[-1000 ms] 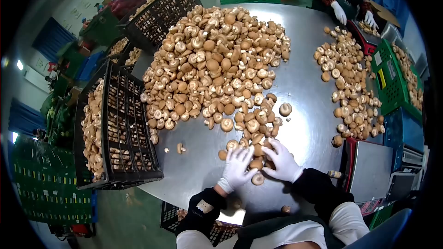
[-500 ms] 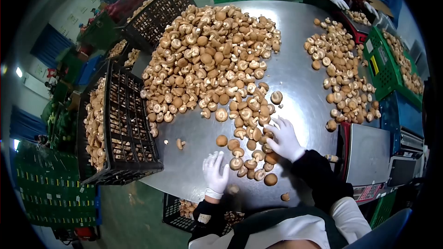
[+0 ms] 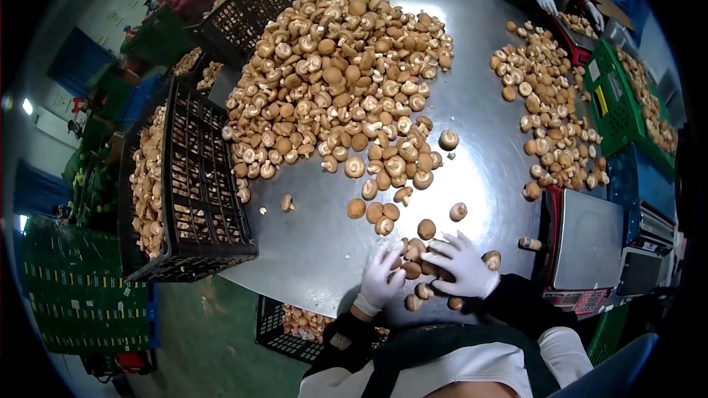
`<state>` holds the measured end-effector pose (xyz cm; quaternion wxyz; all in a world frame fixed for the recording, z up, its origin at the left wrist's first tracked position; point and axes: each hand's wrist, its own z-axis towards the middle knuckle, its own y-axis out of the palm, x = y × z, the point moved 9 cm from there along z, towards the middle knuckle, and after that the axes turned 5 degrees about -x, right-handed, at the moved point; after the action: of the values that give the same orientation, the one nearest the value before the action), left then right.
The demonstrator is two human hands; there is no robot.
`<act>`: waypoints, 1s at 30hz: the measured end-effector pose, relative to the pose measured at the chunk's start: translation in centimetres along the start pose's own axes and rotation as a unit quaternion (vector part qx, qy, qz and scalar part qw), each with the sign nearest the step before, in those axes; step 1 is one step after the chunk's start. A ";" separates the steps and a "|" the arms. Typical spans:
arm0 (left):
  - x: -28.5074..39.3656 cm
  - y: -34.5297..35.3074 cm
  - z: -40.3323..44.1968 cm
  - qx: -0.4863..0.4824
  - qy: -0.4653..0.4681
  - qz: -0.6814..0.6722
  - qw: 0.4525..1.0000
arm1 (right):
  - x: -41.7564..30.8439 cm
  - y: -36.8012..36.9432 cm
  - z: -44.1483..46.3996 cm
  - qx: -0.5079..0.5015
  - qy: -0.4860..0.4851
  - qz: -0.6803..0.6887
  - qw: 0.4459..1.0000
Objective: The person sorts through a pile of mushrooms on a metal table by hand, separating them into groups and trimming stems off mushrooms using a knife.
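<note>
Flanking cluster of round brown-capped mushrooms (image 3: 411, 270) on shiny steel table (image 3: 310, 250) — white-gloved left hand (image 3: 380, 278) loosely curled, grip unclear; white-gloved right hand (image 3: 464, 265) fingers spread — hands apart.

Gloves (image 3: 466, 265): we see white ones
Sleeve covers (image 3: 527, 304): black, a lighter patch (image 3: 341, 341) on the left
Shirt (image 3: 564, 350): white, either side of the apron (image 3: 472, 337)
Apron: dark green

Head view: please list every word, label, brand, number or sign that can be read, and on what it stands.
None can be read.
Right green plastic crate: white label and yellow label, too small.
Stacked green crates, lower left: pale and yellow markings, too small.
Scale keypad, lower right: markings, too small.
Back wall, upper left: faint marks, too blurred.
</note>
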<state>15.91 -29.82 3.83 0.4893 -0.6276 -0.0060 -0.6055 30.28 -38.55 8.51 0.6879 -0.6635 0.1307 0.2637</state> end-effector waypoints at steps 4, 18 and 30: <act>-3.0 -4.6 0.7 0.062 -0.049 0.002 0.997 | 2.9 -3.8 -5.0 0.065 0.122 0.015 0.990; -2.2 -3.2 -5.3 -0.197 -0.076 0.167 0.963 | 5.8 0.6 -9.2 -0.112 0.300 -0.060 0.945; -2.0 2.9 -0.6 -0.219 -0.109 0.042 0.969 | 3.8 3.7 -4.8 -0.054 0.218 0.149 0.963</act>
<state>16.63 -30.53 0.41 0.3613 -0.7817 0.1000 -0.4984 32.27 -42.65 3.00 0.5587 -0.7140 0.3609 0.2189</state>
